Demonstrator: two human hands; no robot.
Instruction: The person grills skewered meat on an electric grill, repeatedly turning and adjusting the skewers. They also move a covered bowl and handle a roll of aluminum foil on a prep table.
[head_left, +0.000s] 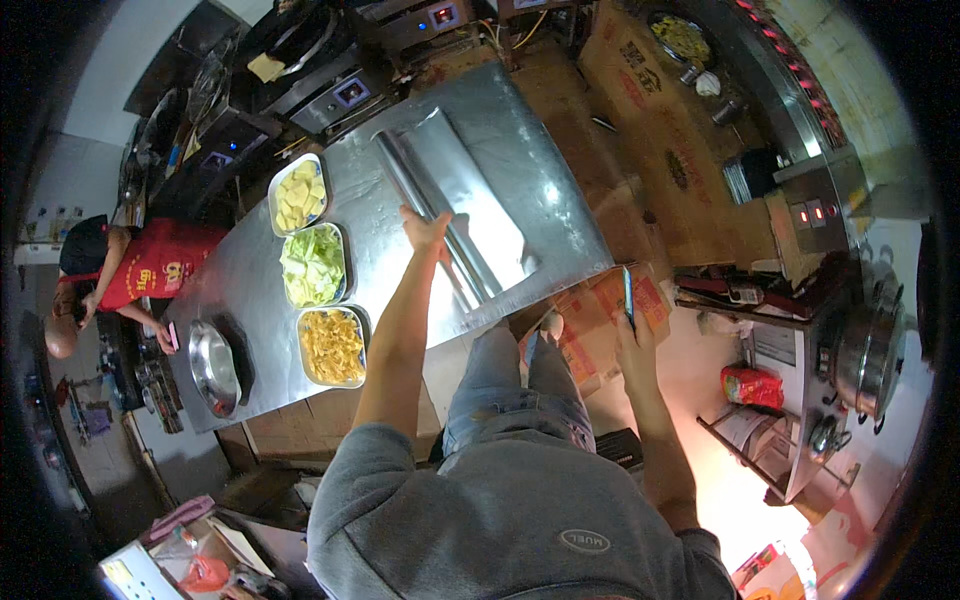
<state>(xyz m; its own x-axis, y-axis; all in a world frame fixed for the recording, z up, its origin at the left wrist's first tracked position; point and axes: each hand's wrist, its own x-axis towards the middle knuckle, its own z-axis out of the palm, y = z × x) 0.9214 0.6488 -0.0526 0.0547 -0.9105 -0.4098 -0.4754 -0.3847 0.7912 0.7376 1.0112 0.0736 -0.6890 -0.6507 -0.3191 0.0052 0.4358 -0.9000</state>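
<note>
My left hand (426, 232) rests on a roll of shiny wrap (442, 225), probably foil or cling film, its fingers spread over the roll. A loose sheet (472, 199) from it lies flat on the metal table (555, 187). Held upright beside my right leg, a smartphone (628, 292) is in my right hand (636, 337), off the table's edge. Left of the roll stand three white trays in a row: cut pale potato-like chunks (300, 196), chopped cabbage leaves (313, 266) and yellow-brown shreds (332, 347).
A steel bowl (212, 367) sits at the table's left end. Beyond it is a person in a red apron (161, 266), holding a pink phone (173, 337). Cooking equipment (349, 94) lines the far side. A shelf with pots (795, 390) stands at right, flattened cardboard (585, 330) beneath the table edge.
</note>
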